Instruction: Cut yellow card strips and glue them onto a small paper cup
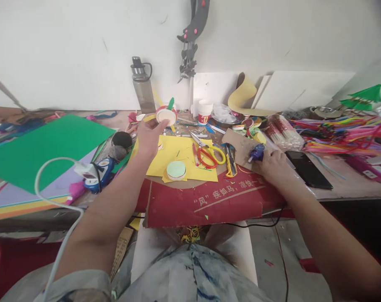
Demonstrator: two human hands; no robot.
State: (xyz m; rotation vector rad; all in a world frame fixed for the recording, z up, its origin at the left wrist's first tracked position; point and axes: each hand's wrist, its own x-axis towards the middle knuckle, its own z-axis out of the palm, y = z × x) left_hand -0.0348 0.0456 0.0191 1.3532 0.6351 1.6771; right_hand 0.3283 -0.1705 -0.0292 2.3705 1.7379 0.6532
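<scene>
My left hand (150, 136) is raised above the table and pinches a small round craft piece (165, 114) with a white face, a red rim and a green tip. My right hand (274, 167) rests on a piece of brown cardboard (239, 144) and is closed round a blue glue gun (256, 152). Between the hands lie a yellow paper sheet (181, 156), a pale green disc (176, 170), red-and-yellow scissors (209, 153) and a yellow box cutter (230, 161).
A green sheet (42, 147) covers the left of the table, with a second blue glue gun (97, 175) and its white cable beside it. A water bottle (143, 86), a paper cup (204, 111), coloured pipe cleaners (341, 130) and a black phone (307, 169) stand around.
</scene>
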